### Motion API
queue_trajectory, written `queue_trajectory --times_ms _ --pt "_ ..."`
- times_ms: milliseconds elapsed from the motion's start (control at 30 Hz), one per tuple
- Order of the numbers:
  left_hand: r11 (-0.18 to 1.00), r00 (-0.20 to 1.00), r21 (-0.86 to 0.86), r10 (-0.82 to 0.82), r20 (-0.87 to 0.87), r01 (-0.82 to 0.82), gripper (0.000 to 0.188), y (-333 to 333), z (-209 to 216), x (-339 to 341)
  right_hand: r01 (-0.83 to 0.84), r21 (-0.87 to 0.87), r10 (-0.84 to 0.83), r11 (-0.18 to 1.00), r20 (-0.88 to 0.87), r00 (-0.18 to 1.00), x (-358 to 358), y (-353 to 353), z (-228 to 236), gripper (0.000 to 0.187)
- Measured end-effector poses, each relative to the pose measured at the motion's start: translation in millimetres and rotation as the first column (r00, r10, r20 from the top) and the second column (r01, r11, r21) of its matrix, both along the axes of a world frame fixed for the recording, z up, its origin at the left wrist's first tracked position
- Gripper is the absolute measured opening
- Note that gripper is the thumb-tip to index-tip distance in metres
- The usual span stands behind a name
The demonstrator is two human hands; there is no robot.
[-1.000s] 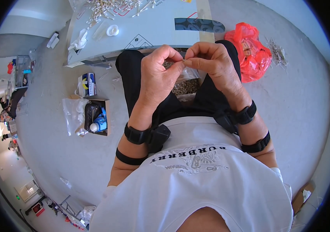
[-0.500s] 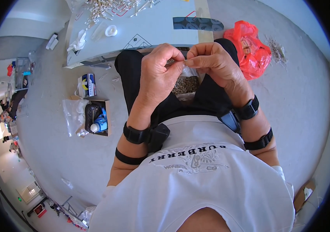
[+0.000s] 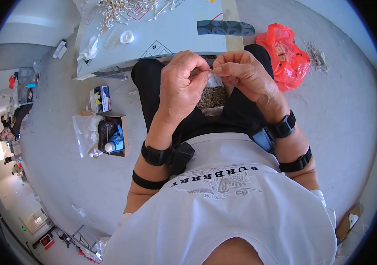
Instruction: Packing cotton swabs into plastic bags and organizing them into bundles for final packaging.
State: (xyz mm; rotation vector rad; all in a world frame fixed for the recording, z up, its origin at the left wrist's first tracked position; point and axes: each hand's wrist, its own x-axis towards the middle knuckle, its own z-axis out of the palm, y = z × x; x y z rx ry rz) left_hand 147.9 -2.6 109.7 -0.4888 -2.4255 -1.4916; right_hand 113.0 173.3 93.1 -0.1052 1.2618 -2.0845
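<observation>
Both hands meet in front of my knees, fingertips almost touching. My left hand (image 3: 181, 84) is closed in a pinch of thumb and forefinger. My right hand (image 3: 246, 75) pinches as well, thumb against bent forefinger. Whatever lies between the fingertips is too small to make out. Below them, between my thighs, is a container of small brownish, stick-like bits (image 3: 212, 97). A piece of clear plastic (image 3: 215, 80) shows above those bits, just under my right fingers; I cannot tell whether either hand touches it. My left hand partly hides the container.
Ahead is a low table (image 3: 170, 37) with a heap of cotton swabs (image 3: 113, 11), a small white round tub (image 3: 126, 36) and a dark patterned strip (image 3: 225, 28). On the floor, a red plastic bag (image 3: 283, 57) lies right and an open carton (image 3: 112, 135) left.
My hands keep their pinches at nearly the same place, with only a slight shift of the fingers. Nothing else has visibly moved.
</observation>
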Motion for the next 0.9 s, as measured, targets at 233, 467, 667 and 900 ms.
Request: queue_trajectory --times_ms 233,467,667,900 --pt "0.998 0.999 0.05 0.047 0.014 -0.048 0.014 2 -1 0 0.137 0.168 -0.088 0.976 -0.27 0.959 6 -3 1 0.011" --pt "0.988 0.995 0.15 0.027 0.1 -0.042 0.01 0 -6 1 0.279 0.227 -0.127 0.933 -0.516 0.847 8 -9 2 0.011" --pt "0.974 0.974 0.216 0.013 0.224 -0.063 0.01 2 0 1 0.271 0.21 -0.11 0.939 -0.566 0.817 9 -10 4 0.014" --pt "0.852 0.961 0.505 -0.008 0.278 -0.139 0.005 5 -8 -1 0.306 0.013 -0.268 0.952 -0.449 0.852 12 -12 7 0.015"
